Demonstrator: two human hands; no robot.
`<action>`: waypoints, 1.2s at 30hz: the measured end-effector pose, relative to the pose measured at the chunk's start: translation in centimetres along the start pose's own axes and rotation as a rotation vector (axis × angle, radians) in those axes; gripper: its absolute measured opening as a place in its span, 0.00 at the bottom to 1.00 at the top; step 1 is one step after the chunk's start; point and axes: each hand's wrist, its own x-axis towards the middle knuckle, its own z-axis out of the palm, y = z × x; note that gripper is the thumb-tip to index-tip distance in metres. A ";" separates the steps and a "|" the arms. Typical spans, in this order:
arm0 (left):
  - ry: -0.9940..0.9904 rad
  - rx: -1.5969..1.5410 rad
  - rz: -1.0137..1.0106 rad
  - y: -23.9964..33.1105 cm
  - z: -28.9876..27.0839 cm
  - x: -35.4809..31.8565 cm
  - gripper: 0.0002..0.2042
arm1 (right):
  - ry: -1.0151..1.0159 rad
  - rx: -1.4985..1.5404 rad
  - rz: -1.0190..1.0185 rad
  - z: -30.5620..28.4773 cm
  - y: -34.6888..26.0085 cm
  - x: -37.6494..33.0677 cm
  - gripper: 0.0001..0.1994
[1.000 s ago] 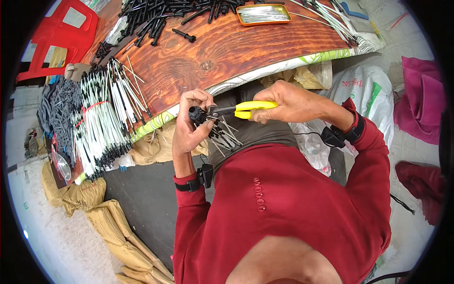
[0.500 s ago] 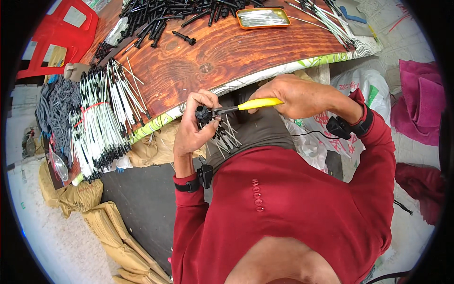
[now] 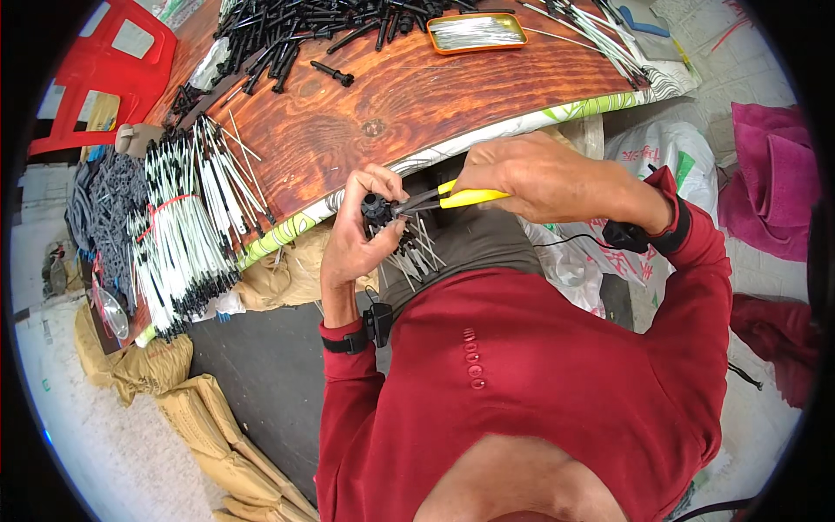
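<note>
My left hand (image 3: pixel 364 228) is closed around a black ribbed plastic part (image 3: pixel 376 206) just off the table's near edge. Several thin white rods with dark ends (image 3: pixel 421 252) stick out below that hand; how they join the black part is hidden by my fingers. My right hand (image 3: pixel 541 177) grips pliers with yellow handles (image 3: pixel 474 197). The jaws reach left to the side of the black part, and the two handles stand slightly apart. What the jaws touch is too small to make out.
On the wooden table (image 3: pixel 365 130) lie a heap of black plastic parts (image 3: pixel 304 30), one loose black part (image 3: pixel 333 73) and an orange-rimmed tin of thin metal pins (image 3: pixel 477 33). Tied white rods (image 3: pixel 174 230) lie left, near a red plastic chair (image 3: pixel 113 65). White plastic bags (image 3: pixel 661 165) stand right.
The plier handles have spread, so both yellow grips now show. My right hand has shifted slightly; my left hand keeps its hold on the black part.
</note>
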 end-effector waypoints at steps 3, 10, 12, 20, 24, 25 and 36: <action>-0.003 -0.033 0.018 -0.4 -0.3 -0.2 0.19 | 0.041 -0.012 0.024 0.8 -0.2 -0.1 0.12; 0.239 0.563 0.280 0.7 -1.4 -1.9 0.34 | 0.102 0.015 0.036 2.0 0.1 -0.1 0.15; 0.332 0.684 0.315 0.9 -0.9 -2.1 0.37 | 0.111 0.081 0.035 2.3 0.0 -0.1 0.15; 0.356 0.005 -0.003 -1.7 1.5 -3.9 0.28 | 0.153 0.142 0.002 3.4 -0.5 0.7 0.15; 0.331 0.046 -0.065 -2.8 0.5 -4.6 0.22 | 0.132 0.220 0.012 4.2 -0.2 0.6 0.15; 0.298 0.013 -0.040 -2.9 0.3 -4.5 0.20 | 0.120 0.259 0.017 4.5 -0.2 0.5 0.16; 0.282 -0.053 -0.044 -2.6 0.6 -4.4 0.18 | 0.098 0.123 0.073 4.6 -0.3 0.4 0.18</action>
